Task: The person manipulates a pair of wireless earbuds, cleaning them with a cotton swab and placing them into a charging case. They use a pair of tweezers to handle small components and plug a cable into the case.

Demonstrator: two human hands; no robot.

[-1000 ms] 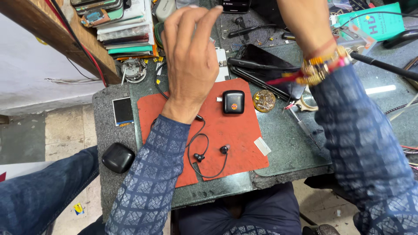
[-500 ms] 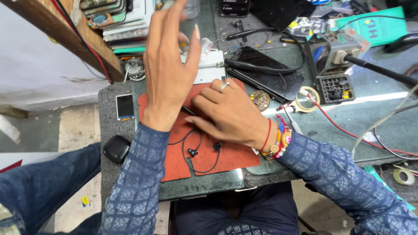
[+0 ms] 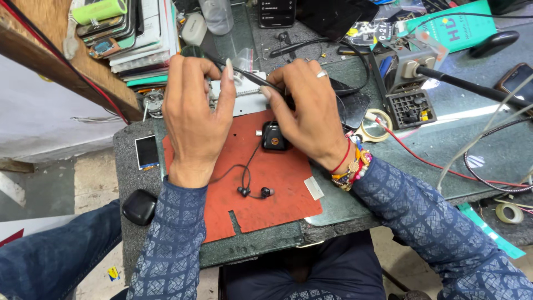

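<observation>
I see the big red mat [image 3: 277,194] on my table [image 3: 472,144]. My left hand [image 3: 191,114] is curled and pinches a black cord [image 3: 244,74]. My right hand [image 3: 311,114] is bent over the small black box [image 3: 273,136] on the mat, fingers touching it. The box looks shut and the earbuds [image 3: 254,192] lie loose, so most work is left. A moment ago my left hand was up and spread wide; now it is down.
</observation>
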